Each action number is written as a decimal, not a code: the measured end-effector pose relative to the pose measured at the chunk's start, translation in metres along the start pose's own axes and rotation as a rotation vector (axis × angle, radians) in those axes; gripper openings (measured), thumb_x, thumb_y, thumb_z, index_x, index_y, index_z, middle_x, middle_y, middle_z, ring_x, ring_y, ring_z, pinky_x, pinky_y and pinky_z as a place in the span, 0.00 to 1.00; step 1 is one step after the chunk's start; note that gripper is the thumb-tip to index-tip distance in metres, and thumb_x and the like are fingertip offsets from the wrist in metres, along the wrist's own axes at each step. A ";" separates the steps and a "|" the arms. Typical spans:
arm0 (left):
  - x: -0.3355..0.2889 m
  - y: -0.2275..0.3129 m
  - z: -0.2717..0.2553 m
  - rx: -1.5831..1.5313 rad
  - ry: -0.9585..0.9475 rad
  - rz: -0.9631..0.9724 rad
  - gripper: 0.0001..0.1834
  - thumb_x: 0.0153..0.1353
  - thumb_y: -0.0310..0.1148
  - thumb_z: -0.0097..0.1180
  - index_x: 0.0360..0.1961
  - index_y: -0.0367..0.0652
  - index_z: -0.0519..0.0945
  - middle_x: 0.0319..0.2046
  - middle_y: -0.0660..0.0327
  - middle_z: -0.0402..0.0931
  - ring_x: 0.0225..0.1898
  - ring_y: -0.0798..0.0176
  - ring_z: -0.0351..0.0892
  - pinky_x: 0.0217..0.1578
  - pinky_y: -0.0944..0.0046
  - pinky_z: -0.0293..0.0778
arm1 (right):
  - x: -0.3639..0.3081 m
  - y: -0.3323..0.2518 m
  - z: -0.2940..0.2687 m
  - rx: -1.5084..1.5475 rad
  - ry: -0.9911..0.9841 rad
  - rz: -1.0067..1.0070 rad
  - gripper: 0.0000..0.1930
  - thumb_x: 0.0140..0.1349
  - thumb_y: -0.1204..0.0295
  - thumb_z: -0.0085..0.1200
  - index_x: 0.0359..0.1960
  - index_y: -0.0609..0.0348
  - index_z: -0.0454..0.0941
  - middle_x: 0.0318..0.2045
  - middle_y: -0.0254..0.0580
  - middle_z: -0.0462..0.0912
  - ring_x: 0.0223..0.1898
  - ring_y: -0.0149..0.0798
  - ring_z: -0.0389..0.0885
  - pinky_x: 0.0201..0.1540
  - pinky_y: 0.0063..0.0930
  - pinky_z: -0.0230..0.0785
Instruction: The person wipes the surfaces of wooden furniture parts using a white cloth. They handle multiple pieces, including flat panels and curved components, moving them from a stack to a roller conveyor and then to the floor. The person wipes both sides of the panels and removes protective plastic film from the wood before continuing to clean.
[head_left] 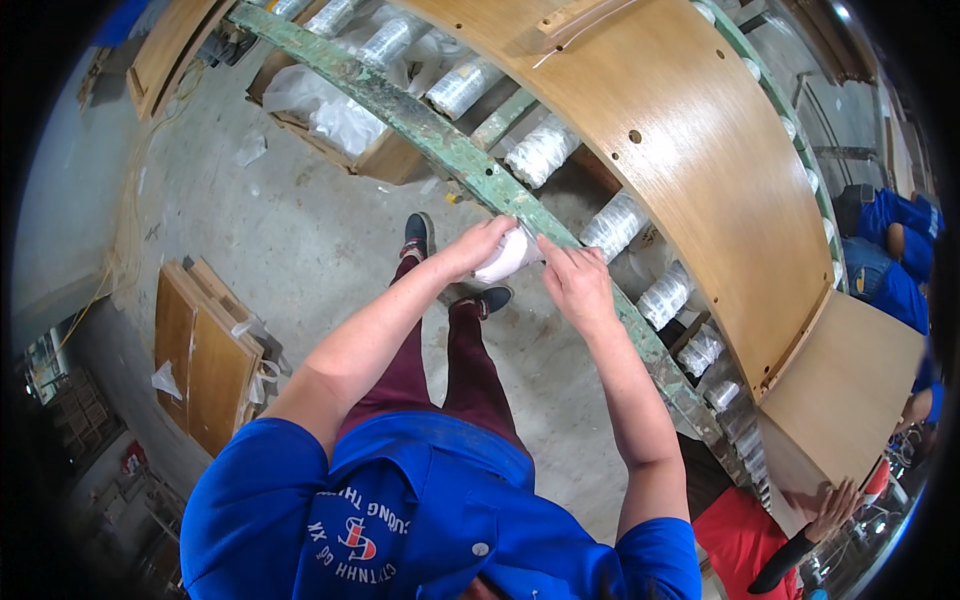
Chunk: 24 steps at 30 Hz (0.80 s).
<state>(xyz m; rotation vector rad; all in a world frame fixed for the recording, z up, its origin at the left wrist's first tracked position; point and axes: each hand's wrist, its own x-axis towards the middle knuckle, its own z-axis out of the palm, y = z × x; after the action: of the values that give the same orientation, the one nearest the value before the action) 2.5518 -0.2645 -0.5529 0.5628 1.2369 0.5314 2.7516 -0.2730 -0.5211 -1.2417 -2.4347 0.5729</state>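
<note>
Between left hand (pixel 480 248) and right hand (pixel 582 288), holding a pale wad (pixel 507 255), pinched at its left end, with the right hand curled by the other (cannot tell whether gripping). Probably arranging the wad; next, likely needing a steady two-sided hold.

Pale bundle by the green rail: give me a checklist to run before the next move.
1. Left hand holding the pale bundle: ok, its fingers are closed on the upper part.
2. Right hand holding the bundle too: cannot tell; its fingers are at the right end, grip unclear.
3. Bundle's contents known: cannot tell, nothing inside shows.
4. Wooden panel lying across the wrapped rollers: ok.
5. Co-worker's hand apart from the bundle: ok, it is at lower right beside the brown board.
</note>
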 end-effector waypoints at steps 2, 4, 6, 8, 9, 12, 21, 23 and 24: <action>-0.001 0.001 0.001 0.011 0.009 -0.004 0.26 0.64 0.47 0.41 0.50 0.35 0.73 0.41 0.56 0.75 0.38 0.65 0.75 0.37 0.66 0.72 | -0.004 0.001 -0.001 0.021 -0.003 -0.001 0.22 0.48 0.76 0.56 0.50 0.54 0.75 0.22 0.39 0.74 0.28 0.41 0.76 0.37 0.37 0.64; -0.001 0.000 0.001 0.015 0.002 -0.010 0.26 0.64 0.47 0.41 0.50 0.34 0.73 0.41 0.56 0.76 0.38 0.64 0.75 0.38 0.66 0.72 | -0.009 0.000 -0.005 0.041 -0.015 -0.005 0.22 0.48 0.76 0.56 0.49 0.55 0.75 0.22 0.39 0.75 0.27 0.41 0.77 0.37 0.36 0.65; 0.001 -0.002 -0.003 0.015 -0.018 -0.018 0.26 0.64 0.47 0.41 0.51 0.35 0.73 0.41 0.56 0.76 0.38 0.65 0.75 0.38 0.66 0.72 | -0.011 -0.002 -0.007 0.010 -0.014 -0.022 0.22 0.48 0.76 0.56 0.49 0.56 0.75 0.22 0.39 0.75 0.27 0.41 0.77 0.37 0.36 0.65; 0.000 0.000 -0.001 0.005 -0.023 -0.011 0.26 0.64 0.47 0.41 0.50 0.34 0.73 0.41 0.56 0.76 0.38 0.65 0.75 0.38 0.66 0.72 | -0.014 -0.002 -0.012 -0.035 -0.033 -0.026 0.22 0.48 0.77 0.57 0.48 0.57 0.75 0.22 0.39 0.76 0.27 0.40 0.77 0.37 0.35 0.64; 0.000 0.001 0.000 0.000 -0.025 -0.007 0.26 0.64 0.47 0.41 0.50 0.34 0.73 0.41 0.56 0.76 0.38 0.65 0.75 0.38 0.66 0.72 | -0.017 -0.002 -0.016 -0.062 -0.054 -0.026 0.22 0.47 0.77 0.57 0.48 0.57 0.75 0.22 0.39 0.76 0.27 0.40 0.77 0.38 0.35 0.64; -0.002 0.006 0.004 -0.007 -0.021 -0.022 0.26 0.65 0.48 0.41 0.50 0.34 0.74 0.41 0.56 0.76 0.36 0.65 0.76 0.35 0.66 0.72 | -0.026 -0.001 -0.029 -0.132 -0.090 -0.042 0.22 0.47 0.76 0.57 0.48 0.57 0.75 0.22 0.39 0.76 0.27 0.39 0.77 0.38 0.34 0.64; -0.018 -0.003 -0.018 0.265 -0.311 0.018 0.18 0.60 0.41 0.56 0.45 0.39 0.77 0.36 0.66 0.79 0.34 0.75 0.75 0.34 0.71 0.72 | -0.049 -0.021 -0.060 0.102 -0.095 0.242 0.16 0.54 0.74 0.55 0.47 0.58 0.76 0.25 0.43 0.75 0.29 0.44 0.76 0.35 0.36 0.66; -0.029 -0.004 -0.019 0.272 -0.374 0.035 0.18 0.59 0.39 0.59 0.46 0.40 0.77 0.38 0.66 0.79 0.37 0.75 0.75 0.37 0.71 0.72 | -0.037 -0.035 -0.052 0.289 -0.037 0.313 0.13 0.57 0.73 0.53 0.44 0.58 0.77 0.27 0.44 0.75 0.30 0.46 0.76 0.34 0.36 0.67; -0.031 -0.007 -0.019 0.242 -0.405 0.051 0.18 0.58 0.38 0.60 0.47 0.41 0.76 0.38 0.65 0.79 0.37 0.75 0.75 0.39 0.70 0.72 | -0.029 -0.042 -0.047 0.367 -0.038 0.344 0.11 0.58 0.73 0.53 0.43 0.58 0.77 0.27 0.45 0.74 0.30 0.47 0.75 0.34 0.36 0.67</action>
<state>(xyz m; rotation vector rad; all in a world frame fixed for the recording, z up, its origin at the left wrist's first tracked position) 2.5259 -0.2882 -0.5398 0.8624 0.9056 0.2904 2.7618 -0.3101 -0.4631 -1.4974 -2.0252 1.0901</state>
